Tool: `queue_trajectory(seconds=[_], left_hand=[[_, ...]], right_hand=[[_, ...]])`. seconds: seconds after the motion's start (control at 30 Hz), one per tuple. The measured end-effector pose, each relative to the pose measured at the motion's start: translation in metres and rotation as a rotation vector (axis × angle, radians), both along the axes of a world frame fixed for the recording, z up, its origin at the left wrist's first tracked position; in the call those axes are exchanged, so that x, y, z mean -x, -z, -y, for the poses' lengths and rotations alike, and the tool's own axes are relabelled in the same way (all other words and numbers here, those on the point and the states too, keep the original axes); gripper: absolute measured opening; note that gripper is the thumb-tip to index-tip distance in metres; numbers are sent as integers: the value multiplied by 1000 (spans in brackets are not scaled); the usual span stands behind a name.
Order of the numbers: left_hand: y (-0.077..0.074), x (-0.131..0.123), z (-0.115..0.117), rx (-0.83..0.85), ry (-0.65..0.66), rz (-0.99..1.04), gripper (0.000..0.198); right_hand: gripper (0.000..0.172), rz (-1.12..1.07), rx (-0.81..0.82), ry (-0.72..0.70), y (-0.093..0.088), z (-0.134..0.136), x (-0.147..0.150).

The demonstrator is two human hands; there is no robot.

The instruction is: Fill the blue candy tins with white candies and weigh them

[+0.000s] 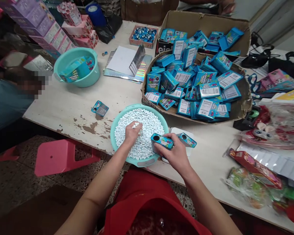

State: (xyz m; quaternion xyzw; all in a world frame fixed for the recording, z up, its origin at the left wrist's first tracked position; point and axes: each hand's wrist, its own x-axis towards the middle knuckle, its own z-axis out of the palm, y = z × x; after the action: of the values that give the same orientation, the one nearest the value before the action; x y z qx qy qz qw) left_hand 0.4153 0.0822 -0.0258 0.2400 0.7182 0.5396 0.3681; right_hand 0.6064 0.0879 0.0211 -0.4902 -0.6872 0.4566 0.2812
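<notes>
My left hand point(133, 133) is over a turquoise tub point(114, 138), closed around some of the small white candies point(147, 122) that fill it. With my right hand point(177, 153) I grip a blue box point(163, 141) labelled "Caramelo Macizo", tilted at the tub's right rim with a dark round hole showing in its top. Just beyond that hand, a second blue box point(188, 140) with a similar hole stands on a white flat pad or scale point(191, 151). Another single blue box point(100, 108) sits on the table left of the tub.
A large cardboard carton point(246, 98) piled with blue boxes stands behind, with another carton point(205, 18) beyond it. Left are a second turquoise tub point(88, 80), a pink stool point(54, 158) and a person in a blue sleeve point(9, 101). Bagged candies point(247, 186) lie right.
</notes>
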Motion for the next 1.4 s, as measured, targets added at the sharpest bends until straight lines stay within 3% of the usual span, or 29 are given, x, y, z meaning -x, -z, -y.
queue_trajectory(seconds=[0.07, 0.17, 0.27, 0.47, 0.97, 1.4], left_hand=[[-23, -6, 3, -124, -44, 237, 23], [-52, -15, 9, -315, -27, 423, 22], [-63, -20, 11, -406, -44, 496, 20], [-60, -17, 10, -474, -91, 460, 21], [-57, -16, 8, -405, -58, 382, 31], [-52, -12, 15, -431, -5, 316, 17]], right_hand=[[29, 58, -81, -88, 0, 2, 10], [23, 133, -191, -176, 0, 6, 26], [23, 197, -240, -220, 0, 7, 39], [26, 216, -264, -204, 0, 3, 46], [23, 110, -201, -179, 1, 2, 50], [24, 24, -153, -186, 4, 2, 54]])
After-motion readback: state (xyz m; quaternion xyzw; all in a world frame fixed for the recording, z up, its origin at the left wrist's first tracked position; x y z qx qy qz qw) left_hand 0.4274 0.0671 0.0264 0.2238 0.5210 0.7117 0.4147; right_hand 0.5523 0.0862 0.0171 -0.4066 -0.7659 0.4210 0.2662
